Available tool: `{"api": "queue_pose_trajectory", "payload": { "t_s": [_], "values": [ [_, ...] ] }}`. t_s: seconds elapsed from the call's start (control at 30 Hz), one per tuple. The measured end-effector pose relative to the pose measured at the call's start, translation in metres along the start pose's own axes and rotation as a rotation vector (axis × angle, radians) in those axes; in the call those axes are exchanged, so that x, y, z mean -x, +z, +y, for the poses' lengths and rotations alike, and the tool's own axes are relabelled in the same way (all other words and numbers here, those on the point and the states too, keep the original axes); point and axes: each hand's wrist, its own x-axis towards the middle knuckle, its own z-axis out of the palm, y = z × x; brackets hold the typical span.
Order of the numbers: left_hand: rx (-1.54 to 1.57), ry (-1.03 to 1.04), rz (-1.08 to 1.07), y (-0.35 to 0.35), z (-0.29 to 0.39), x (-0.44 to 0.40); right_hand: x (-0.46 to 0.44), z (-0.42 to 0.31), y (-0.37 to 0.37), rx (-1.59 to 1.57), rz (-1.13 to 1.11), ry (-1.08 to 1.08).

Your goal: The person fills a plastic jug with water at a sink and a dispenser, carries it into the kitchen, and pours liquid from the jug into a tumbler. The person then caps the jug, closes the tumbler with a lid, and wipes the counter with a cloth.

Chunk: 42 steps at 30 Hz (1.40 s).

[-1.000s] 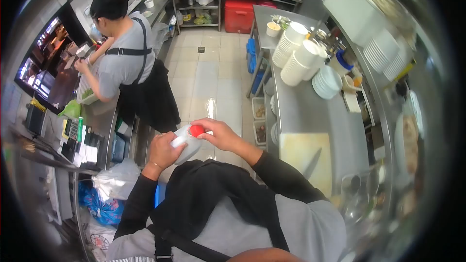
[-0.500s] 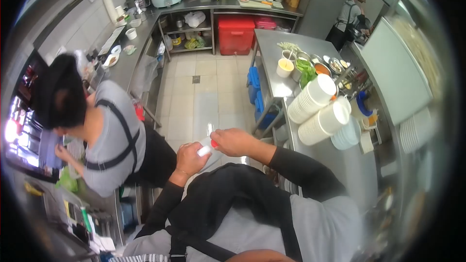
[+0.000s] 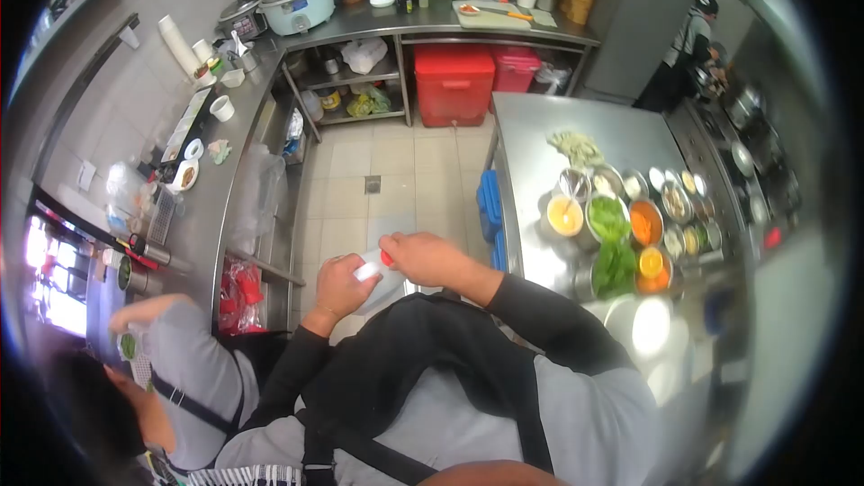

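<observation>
In front of my apron, my left hand point(image 3: 338, 288) is closed around a small white cylindrical piece point(image 3: 366, 271), whose pale end shows past the fingers. Close beside it, my right hand point(image 3: 418, 259) has its fingers closed on a small red cap-like piece point(image 3: 386, 258). Whether the white and red pieces are joined I cannot tell; the fingers cover much of both. A pale translucent shape point(image 3: 388, 291) shows just below the hands, its kind unclear.
Bowls of cut vegetables, leafy greens point(image 3: 616, 265) and a yellow-filled cup point(image 3: 565, 215) stand on the steel table point(image 3: 531, 121) at right. Stacked white containers point(image 3: 650, 324) are nearer. A co-worker point(image 3: 193, 369) bends at the left counter point(image 3: 202, 198). A red cooler point(image 3: 454, 85) sits ahead.
The view has moved forward: the right table and its bowls appear nearer, and the co-worker has slipped lower left. My hands keep their hold, slightly higher in view.
</observation>
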Motion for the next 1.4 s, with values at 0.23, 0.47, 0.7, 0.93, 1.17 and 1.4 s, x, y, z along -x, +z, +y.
{"api": "queue_pose_trajectory", "payload": {
  "t_s": [0.23,0.47,0.7,0.93,1.17,1.4],
  "values": [
    [-0.112,-0.099,0.095,-0.007,-0.019,-0.131,-0.126,0.108,-0.063,0.025,-0.014,-0.191],
    [-0.042,-0.195,0.133,0.023,-0.071,-0.268,-0.233,0.225,-0.096,-0.01,0.006,-0.43],
    [0.005,-0.072,0.026,0.094,-0.16,-0.454,-0.313,0.373,-0.116,0.003,0.006,-0.115],
    [0.089,0.2,-0.207,0.131,-0.181,-0.654,-0.357,0.5,-0.192,-0.098,0.063,-0.073],
    [0.141,0.514,-0.318,0.203,-0.156,-0.831,-0.365,0.598,-0.249,0.043,0.224,0.451],
    [0.132,0.619,-0.38,0.275,-0.11,-0.97,-0.347,0.733,-0.304,0.207,0.391,0.25]
  ]
}}
